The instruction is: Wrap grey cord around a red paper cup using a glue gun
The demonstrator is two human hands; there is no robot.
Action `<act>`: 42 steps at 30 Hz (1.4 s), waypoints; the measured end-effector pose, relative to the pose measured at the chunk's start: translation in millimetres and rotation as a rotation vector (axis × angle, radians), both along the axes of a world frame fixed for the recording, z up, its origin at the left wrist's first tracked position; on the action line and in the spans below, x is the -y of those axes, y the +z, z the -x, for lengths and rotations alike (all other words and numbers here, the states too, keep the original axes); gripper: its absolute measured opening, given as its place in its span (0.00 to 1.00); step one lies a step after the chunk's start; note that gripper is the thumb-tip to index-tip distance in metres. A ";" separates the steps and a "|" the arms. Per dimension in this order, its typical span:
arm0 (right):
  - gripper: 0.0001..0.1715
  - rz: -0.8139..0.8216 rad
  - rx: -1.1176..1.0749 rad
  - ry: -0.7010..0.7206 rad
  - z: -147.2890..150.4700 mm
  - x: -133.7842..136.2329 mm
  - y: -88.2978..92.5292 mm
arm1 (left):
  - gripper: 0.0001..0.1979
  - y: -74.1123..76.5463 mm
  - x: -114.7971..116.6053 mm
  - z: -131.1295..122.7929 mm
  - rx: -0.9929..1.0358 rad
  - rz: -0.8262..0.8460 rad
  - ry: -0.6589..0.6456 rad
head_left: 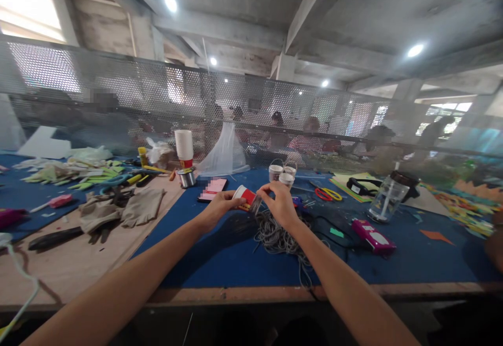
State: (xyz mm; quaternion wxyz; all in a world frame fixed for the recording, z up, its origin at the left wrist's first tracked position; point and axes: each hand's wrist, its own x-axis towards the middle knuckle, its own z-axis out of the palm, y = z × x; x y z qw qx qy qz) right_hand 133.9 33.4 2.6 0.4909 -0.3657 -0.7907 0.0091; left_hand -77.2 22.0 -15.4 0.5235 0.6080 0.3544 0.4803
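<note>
My left hand (220, 207) is closed around a red and white paper cup (247, 197), which lies tilted on its side above the table. Grey strands show at the end of the cup toward my right hand (280, 199). The fingers of that hand are pinched together on what looks like the grey cord. Below it a loose tangled heap of grey cord (277, 233) rests on the blue table mat (188, 259). Just behind my hands stand several small pale cups (275, 172) with thin loop handles.
Left: a phone (212, 188), wire spool (186, 177), stacked paper cups (184, 144), gloves (141, 207) and a black-handled tool (55, 238). Right: scissors (328, 194), a purple box (373, 237) and a clear drinking bottle (388, 196). A perforated metal screen (251, 92) runs behind; people sit beyond it.
</note>
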 end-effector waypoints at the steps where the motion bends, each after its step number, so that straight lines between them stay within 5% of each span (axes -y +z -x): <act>1: 0.09 0.001 0.002 0.000 0.0 -0.3 -0.3 | 0.14 0.0 0.1 -0.1 -0.004 -0.004 0.003; 42: 0.08 0.099 -0.014 0.053 -1.6 -6.1 -2.9 | 0.13 0.0 1.4 -0.3 0.011 0.021 -0.040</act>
